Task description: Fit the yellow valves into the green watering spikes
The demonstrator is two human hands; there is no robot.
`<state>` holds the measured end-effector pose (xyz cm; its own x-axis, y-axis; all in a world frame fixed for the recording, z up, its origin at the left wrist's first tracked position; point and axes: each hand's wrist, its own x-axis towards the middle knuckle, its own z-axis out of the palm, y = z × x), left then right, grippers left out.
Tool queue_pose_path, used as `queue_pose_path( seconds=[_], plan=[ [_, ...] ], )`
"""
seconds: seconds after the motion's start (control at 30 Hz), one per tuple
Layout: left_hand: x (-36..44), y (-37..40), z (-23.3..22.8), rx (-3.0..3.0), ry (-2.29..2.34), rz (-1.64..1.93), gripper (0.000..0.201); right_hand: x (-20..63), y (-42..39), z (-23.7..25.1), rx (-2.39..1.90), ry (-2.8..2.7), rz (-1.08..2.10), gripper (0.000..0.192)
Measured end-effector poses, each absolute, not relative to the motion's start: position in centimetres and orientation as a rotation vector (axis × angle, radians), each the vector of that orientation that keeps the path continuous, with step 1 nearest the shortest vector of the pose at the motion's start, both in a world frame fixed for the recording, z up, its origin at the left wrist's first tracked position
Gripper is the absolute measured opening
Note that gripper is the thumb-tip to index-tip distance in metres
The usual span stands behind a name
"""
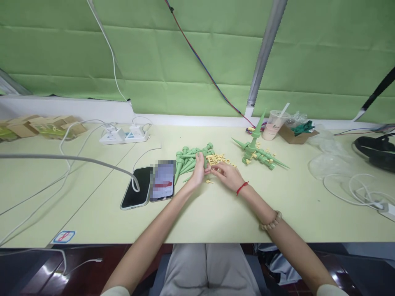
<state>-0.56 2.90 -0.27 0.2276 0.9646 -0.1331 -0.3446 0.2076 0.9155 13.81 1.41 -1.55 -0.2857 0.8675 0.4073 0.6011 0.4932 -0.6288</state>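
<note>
My left hand (pixel 198 169) rests on a pile of green plastic spikes (pixel 189 159) in the middle of the table, its fingers closed around one of them. My right hand (pixel 227 173) lies just to the right, fingertips pinching a small yellow part beside the scatter of yellow parts (pixel 217 158). The two hands nearly touch. One loose yellow part (pixel 209 181) lies below them. A second group of green spikes (pixel 258 155), some standing upright, sits further right.
Two phones (pixel 148 187) lie left of my hands, a white cable across one. A power strip (pixel 122 135) and cardboard boxes (pixel 40 126) stand at the back left. A drink cup (pixel 274 124), a small box (pixel 298 133), plastic bags (pixel 327 162) and cables (pixel 352 187) fill the right side.
</note>
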Motion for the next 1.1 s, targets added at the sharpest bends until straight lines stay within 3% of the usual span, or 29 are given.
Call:
queue_pose_path(
  seconds=[0.13,0.27,0.5,0.73,1.1],
  plan=[
    [-0.7,2.6,0.9,0.914,0.824,1.127,0.047,13.6,1.2,-1.5,-1.12,-1.931,0.378,0.036],
    [-0.8,2.7,1.2,0.887,0.832,1.117,0.044,13.5,1.2,-2.0,-1.016,-2.208,0.436,0.032],
    [-1.0,3.0,1.0,0.874,0.817,1.153,0.037,12.8,1.4,-2.9,-1.114,-2.113,0.532,0.007],
    [-0.8,2.4,1.0,0.889,0.708,1.034,0.044,14.6,1.9,0.3,-0.924,-1.311,1.06,0.045],
    [0.1,1.7,0.6,1.054,0.673,1.099,0.047,12.3,1.1,-0.4,-0.873,-1.084,0.949,0.032]
  ],
)
